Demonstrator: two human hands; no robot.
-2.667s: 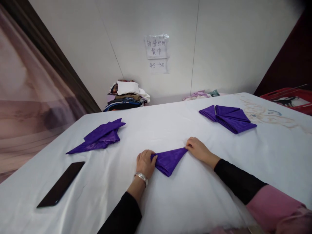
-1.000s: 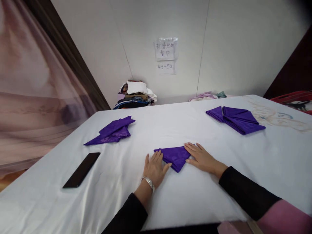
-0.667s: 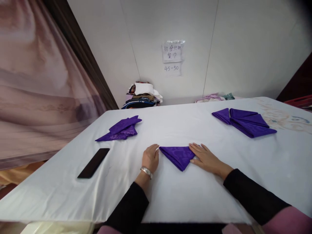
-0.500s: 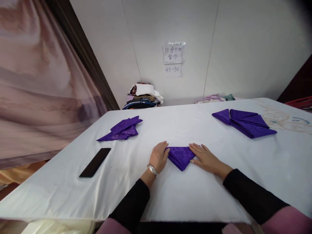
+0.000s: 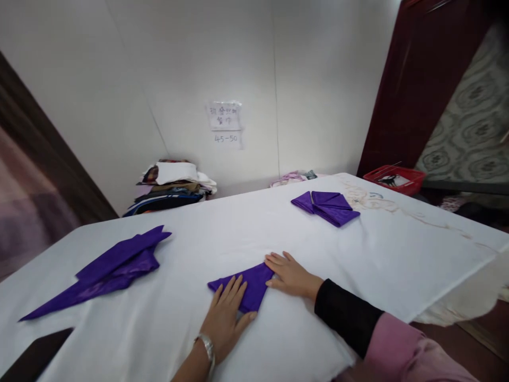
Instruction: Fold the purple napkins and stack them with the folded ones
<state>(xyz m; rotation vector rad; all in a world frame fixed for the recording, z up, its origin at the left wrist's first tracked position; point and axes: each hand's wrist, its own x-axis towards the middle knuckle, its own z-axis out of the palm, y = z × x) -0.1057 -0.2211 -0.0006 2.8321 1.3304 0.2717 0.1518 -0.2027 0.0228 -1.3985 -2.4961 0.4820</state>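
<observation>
A folded purple cloth (image 5: 254,286) lies flat on the white-covered table (image 5: 222,228), its left end pointed. My left hand (image 5: 227,318), with a silver bracelet at the wrist, rests on the cloth's left part, fingers spread. At the cloth's upper right corner lies my right hand (image 5: 289,273), its fingers apart and their tips touching the edge. Further left are purple cloths (image 5: 115,260) overlapping one another. Toward the back right sits a group of folded purple cloths (image 5: 328,206).
A dark flat slab (image 5: 37,355) lies at the table's lower left. Piled clothes (image 5: 170,185) stand behind the table by the wall, where a paper sign (image 5: 226,116) hangs. A red basket (image 5: 413,180) is beyond the back right edge.
The view has turned to the right. My left hand has moved from the cloth's left edge onto its top, and the cloth's left point now shows. My right hand stays at its right side.
</observation>
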